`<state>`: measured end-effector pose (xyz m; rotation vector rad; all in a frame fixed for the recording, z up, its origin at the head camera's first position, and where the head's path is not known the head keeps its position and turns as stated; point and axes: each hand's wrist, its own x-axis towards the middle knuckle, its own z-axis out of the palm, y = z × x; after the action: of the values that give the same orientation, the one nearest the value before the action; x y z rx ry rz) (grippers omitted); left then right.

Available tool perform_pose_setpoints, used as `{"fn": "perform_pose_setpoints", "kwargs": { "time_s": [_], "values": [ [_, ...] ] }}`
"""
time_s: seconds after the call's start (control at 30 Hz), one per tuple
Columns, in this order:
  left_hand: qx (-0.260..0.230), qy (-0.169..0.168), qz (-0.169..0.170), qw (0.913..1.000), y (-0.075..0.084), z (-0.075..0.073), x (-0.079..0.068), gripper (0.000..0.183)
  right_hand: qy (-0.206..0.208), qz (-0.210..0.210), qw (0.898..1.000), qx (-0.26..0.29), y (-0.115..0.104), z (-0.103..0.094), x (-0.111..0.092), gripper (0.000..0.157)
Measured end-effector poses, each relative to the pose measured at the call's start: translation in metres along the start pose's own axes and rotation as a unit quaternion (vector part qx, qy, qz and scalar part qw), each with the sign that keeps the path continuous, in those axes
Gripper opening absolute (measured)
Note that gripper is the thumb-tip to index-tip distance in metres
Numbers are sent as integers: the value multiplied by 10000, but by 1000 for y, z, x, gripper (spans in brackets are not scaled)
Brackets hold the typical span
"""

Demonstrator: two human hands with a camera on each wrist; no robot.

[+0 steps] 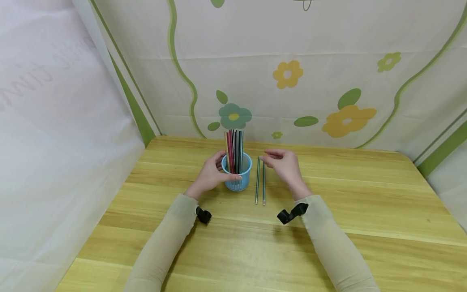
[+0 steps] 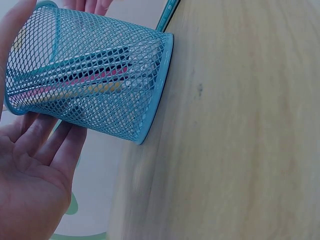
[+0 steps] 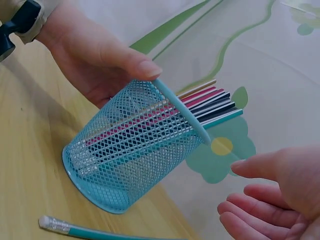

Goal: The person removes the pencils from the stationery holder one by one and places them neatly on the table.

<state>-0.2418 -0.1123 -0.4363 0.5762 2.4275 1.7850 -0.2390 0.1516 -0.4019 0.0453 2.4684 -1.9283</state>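
Head view: our left hand (image 1: 211, 172) grips, seemingly steadies, the cup (image 1: 242, 181); our loose, empty right hand (image 1: 285, 165) likely must pinch a pencil (image 1: 264, 182)

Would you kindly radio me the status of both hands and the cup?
Left hand grips cup. Right hand empty, near two loose pencils. Cup upright, other pencils inside. Nothing seen in the way.

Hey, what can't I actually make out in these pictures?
- Pencils in the cup: exact number, bunched together, head view.
- Left hand: some fingertips, hidden behind the cup, head view.
- Loose pencil: far end, cut off by the bottom edge, right wrist view.
- Right hand: mostly cut off by the top edge, left wrist view.
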Motion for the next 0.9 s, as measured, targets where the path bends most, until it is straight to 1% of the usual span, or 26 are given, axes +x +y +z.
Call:
{"fn": "perform_pose_setpoints", "kwargs": {
  "time_s": [0.23, 0.4, 0.53, 0.73, 0.83, 0.87, 0.9],
  "values": [
    [7, -13, 17, 10000, -1, 0, 0, 78, 111, -121, 9998, -148, -7, 3, -1, 43],
    [37, -1, 12, 10000, 0, 0, 0, 79, 153, -174, 9997, -55, -9, 7, 1, 43],
    [20, -2, -12, 10000, 1, 0, 0, 79, 53, -225, 9996, 136, -10, 12, 3, 41],
    [-27, -12, -13, 10000, 1, 0, 0, 79, -228, -262, 9982, 486, -10, 19, 5, 43],
    [-45, -19, -1, 10000, 1, 0, 1, 79, -313, -322, 9977, 502, -11, 23, 6, 43],
    [-64, -31, -34, 10000, 5, 0, -1, 79, -327, -348, 9977, 482, -12, 24, 7, 42],
    [-68, -36, -34, 10000, 6, 0, -1, 79, -340, -372, 9977, 456, -12, 25, 7, 41]
  ]
}}
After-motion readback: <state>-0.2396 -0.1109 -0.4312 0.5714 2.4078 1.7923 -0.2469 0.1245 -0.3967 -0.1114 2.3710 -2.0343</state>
